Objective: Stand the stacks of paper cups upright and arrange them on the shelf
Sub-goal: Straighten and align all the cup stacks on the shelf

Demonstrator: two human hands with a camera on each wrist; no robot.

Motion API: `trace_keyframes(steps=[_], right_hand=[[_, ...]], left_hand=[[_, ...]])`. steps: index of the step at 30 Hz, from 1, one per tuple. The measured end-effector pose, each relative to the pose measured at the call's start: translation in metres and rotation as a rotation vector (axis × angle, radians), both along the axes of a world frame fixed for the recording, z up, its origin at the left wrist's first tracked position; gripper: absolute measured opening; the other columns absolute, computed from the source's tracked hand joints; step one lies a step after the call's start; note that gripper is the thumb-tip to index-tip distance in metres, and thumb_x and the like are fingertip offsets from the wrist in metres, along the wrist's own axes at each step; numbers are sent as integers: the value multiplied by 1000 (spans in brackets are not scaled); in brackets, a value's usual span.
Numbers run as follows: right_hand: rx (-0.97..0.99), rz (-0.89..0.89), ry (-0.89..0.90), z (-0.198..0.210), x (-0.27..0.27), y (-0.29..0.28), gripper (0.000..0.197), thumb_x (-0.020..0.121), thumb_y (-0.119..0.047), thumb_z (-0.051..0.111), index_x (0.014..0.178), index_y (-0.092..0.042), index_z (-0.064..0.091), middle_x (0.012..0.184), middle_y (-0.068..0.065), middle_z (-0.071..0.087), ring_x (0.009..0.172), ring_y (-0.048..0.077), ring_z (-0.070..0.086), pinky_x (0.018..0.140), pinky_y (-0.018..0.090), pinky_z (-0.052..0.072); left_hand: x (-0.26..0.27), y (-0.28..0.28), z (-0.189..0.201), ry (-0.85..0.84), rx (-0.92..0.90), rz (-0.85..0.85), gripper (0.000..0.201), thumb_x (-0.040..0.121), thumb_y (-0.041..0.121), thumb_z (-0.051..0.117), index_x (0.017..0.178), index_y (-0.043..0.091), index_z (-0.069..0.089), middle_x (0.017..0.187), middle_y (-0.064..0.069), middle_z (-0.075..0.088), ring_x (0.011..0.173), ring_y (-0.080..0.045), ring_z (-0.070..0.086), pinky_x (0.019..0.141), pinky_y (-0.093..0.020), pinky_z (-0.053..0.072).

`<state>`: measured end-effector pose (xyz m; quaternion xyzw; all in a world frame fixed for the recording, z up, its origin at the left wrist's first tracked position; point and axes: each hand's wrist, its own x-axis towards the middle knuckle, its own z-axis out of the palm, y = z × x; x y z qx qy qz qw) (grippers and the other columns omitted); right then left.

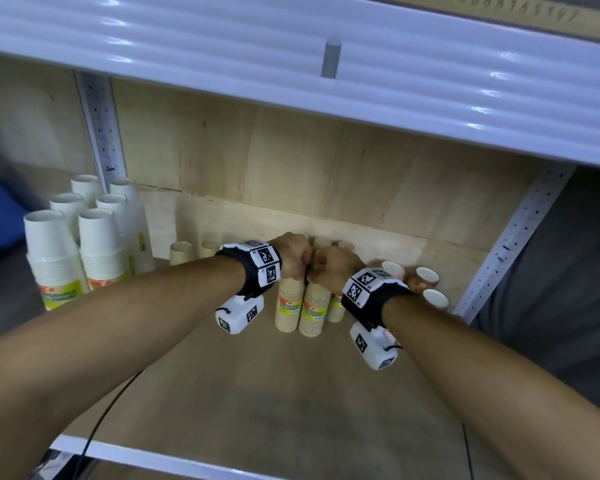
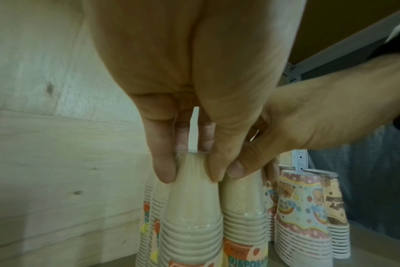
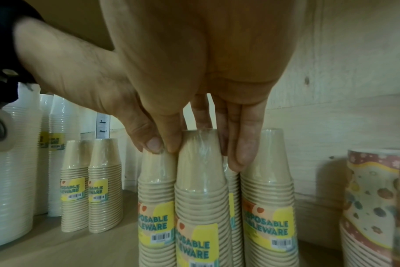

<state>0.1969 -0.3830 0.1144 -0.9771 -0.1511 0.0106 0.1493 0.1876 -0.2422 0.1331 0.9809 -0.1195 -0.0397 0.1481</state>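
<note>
Gripping upright tan stacks (image 1: 315,306) — both hands, seemingly.

— Where did the stacks stand on the shelf (image 1: 291,393)?

— The tall stacks (image 1: 84,244) stood at the far left. Two short stacks (image 1: 180,252) stood just right of them, toward the back wall (image 1: 291,161).

— And the middle?

— A tight cluster of stacks (image 1: 312,306) stood upright there, touching, with the left hand (image 1: 293,256) and right hand (image 1: 335,268) on their tops, side by side.

— To the right?

— The patterned stacks (image 1: 426,277) stood near the right post (image 1: 520,237).
</note>
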Motion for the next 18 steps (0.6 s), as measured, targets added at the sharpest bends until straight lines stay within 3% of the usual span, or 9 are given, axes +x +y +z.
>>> trace_keyframes(steps=[4, 7, 13, 18], right_hand=[[1, 16, -57, 11, -6, -1, 33, 79, -46, 64, 102, -22, 61, 95, -1, 63, 92, 23, 62, 75, 33, 50], [-29, -40, -104, 28, -7, 3, 43, 78, -53, 62, 106, -20, 60, 103, 2, 60, 91, 25, 61, 77, 35, 52], [-29, 3, -153, 48, -6, 27, 52, 83, -45, 63, 126, -17, 53, 126, 8, 52, 107, 27, 57, 86, 35, 50], [-21, 80, -172, 48, -8, 62, 54, 84, -45, 65, 127, -15, 54, 129, 10, 51, 110, 28, 57, 86, 35, 50]], left_hand=[[-2, 6, 6, -28, -43, 19, 27, 80, 20, 75, 107, 18, 70, 107, -4, 67, 94, -22, 63, 78, -30, 54], [-5, 15, 15, -63, -45, 41, 36, 83, 30, 76, 115, 18, 66, 115, 2, 60, 94, -18, 55, 78, -26, 46], [-12, 56, 37, -99, -19, 195, 36, 86, 29, 73, 118, 19, 62, 115, -3, 55, 92, -21, 54, 76, -26, 44], [-25, 96, 47, -105, 6, 304, 34, 86, 29, 73, 116, 19, 62, 121, -4, 52, 95, -21, 52, 76, -28, 43]])
